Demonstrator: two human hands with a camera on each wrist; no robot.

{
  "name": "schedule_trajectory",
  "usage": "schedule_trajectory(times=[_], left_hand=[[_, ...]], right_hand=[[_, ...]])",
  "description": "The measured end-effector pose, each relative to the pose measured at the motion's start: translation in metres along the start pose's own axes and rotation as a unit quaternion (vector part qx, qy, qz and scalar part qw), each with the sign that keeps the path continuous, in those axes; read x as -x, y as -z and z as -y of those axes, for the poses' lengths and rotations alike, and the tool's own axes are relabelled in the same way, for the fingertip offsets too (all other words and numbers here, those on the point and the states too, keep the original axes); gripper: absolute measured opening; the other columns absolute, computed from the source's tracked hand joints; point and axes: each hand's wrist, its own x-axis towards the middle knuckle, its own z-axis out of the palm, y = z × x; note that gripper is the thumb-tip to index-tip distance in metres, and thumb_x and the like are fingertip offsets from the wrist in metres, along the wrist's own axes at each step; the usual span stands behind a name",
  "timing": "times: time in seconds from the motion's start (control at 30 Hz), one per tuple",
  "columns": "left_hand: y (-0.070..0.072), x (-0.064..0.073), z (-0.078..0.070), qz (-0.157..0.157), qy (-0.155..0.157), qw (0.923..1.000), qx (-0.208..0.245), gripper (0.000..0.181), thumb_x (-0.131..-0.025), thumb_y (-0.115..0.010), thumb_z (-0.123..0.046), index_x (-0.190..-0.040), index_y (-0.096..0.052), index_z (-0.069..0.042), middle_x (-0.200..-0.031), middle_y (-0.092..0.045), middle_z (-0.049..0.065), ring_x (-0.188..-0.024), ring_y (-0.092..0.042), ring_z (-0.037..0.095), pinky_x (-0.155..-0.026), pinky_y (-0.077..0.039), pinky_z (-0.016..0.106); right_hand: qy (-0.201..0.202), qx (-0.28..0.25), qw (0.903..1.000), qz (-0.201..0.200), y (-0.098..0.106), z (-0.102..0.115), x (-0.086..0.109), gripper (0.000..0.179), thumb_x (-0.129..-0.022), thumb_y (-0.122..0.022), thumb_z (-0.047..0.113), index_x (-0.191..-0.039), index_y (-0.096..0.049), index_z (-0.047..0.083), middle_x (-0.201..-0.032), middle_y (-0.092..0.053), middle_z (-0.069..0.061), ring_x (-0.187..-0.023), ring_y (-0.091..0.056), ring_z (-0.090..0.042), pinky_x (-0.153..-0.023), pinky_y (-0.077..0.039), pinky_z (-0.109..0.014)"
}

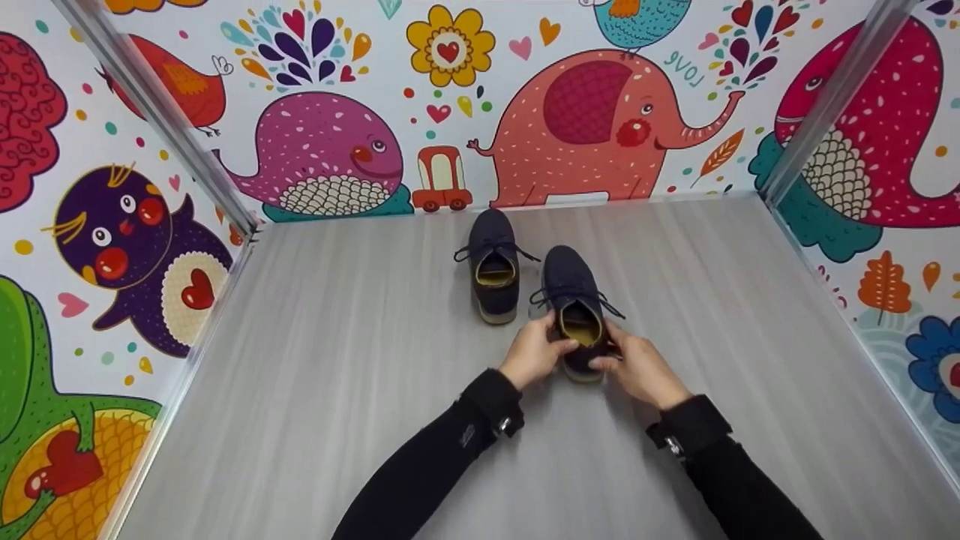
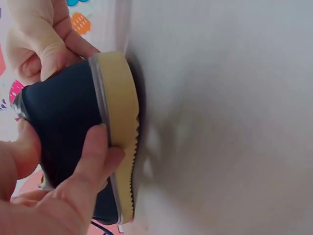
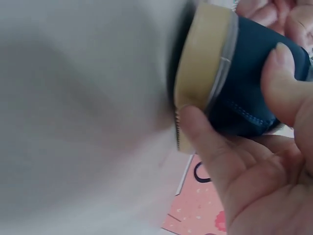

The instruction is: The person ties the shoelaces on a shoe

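Two dark navy lace-up shoes with tan soles are on the grey floor, toes toward the back wall. Both hands hold the nearer, right-hand shoe (image 1: 568, 274) from its two sides near the heel. My left hand (image 1: 534, 351) grips its left side, the thumb at the collar; in the left wrist view the fingers (image 2: 93, 152) lie along the upper and sole edge. My right hand (image 1: 641, 367) grips the other side, its thumb (image 3: 279, 73) on the upper and a finger at the sole. The other shoe (image 1: 491, 232) stands to the left, untouched, laces loose.
A wood-grain grey floor (image 1: 360, 337) spreads around the shoes. Behind it stands a white wall printed with cartoon animals, including a pink elephant (image 1: 517, 142) and a purple whale (image 1: 322, 142). Printed side panels rise left and right, joined by metal corner posts (image 1: 832, 97).
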Motion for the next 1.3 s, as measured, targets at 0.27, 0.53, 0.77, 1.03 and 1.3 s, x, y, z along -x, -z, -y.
schedule_trajectory(times=[0.27,0.53,0.77,1.03,1.3], left_hand=[[0.005,-0.034,-0.007,-0.012,0.019,0.9997,-0.011,0.046,-0.092,-0.072,-0.013,-0.132,-0.058,0.005,-0.123,-0.065,0.015,-0.104,-0.064,0.019,-0.084,-0.053,0.027],[0.005,-0.053,-0.015,-0.027,0.034,0.9991,0.000,0.031,-0.092,-0.071,-0.010,-0.120,-0.065,0.003,-0.113,-0.069,0.012,-0.101,-0.062,0.016,-0.088,-0.050,0.027],[0.002,-0.062,-0.013,-0.038,0.050,0.9980,-0.001,0.028,-0.091,-0.071,-0.008,-0.116,-0.066,0.002,-0.108,-0.068,0.010,-0.098,-0.061,0.016,-0.088,-0.050,0.028],[0.003,-0.063,-0.014,-0.051,0.056,0.9971,-0.010,0.036,-0.093,-0.070,-0.010,-0.126,-0.062,0.002,-0.119,-0.066,0.013,-0.112,-0.060,0.019,-0.096,-0.047,0.031],[0.020,-0.055,-0.024,-0.017,0.038,0.9952,-0.089,0.054,-0.100,-0.062,-0.022,-0.146,-0.045,0.001,-0.144,-0.050,0.015,-0.134,-0.045,0.023,-0.109,-0.036,0.033]], right_hand=[[-0.022,0.018,0.9995,0.011,0.002,-0.008,-0.030,0.070,-0.094,-0.069,0.014,-0.144,-0.031,-0.017,-0.137,-0.045,-0.038,-0.125,-0.047,-0.048,-0.104,-0.037,-0.055],[-0.022,0.037,0.9988,0.023,0.008,-0.015,-0.051,0.069,-0.096,-0.065,0.016,-0.145,-0.029,-0.017,-0.138,-0.043,-0.039,-0.127,-0.045,-0.049,-0.106,-0.036,-0.054],[-0.023,0.045,0.9981,0.035,0.006,-0.021,-0.058,0.069,-0.097,-0.064,0.020,-0.148,-0.030,-0.013,-0.133,-0.049,-0.038,-0.123,-0.050,-0.048,-0.103,-0.039,-0.054],[-0.013,0.053,0.9982,0.025,0.004,-0.023,-0.062,0.068,-0.097,-0.064,0.020,-0.147,-0.030,-0.013,-0.130,-0.050,-0.039,-0.120,-0.051,-0.049,-0.102,-0.040,-0.055],[-0.052,0.057,0.9968,0.020,0.028,-0.013,-0.056,0.064,-0.101,-0.058,0.038,-0.143,-0.044,-0.007,-0.136,-0.051,-0.030,-0.115,-0.058,-0.044,-0.094,-0.047,-0.053]])
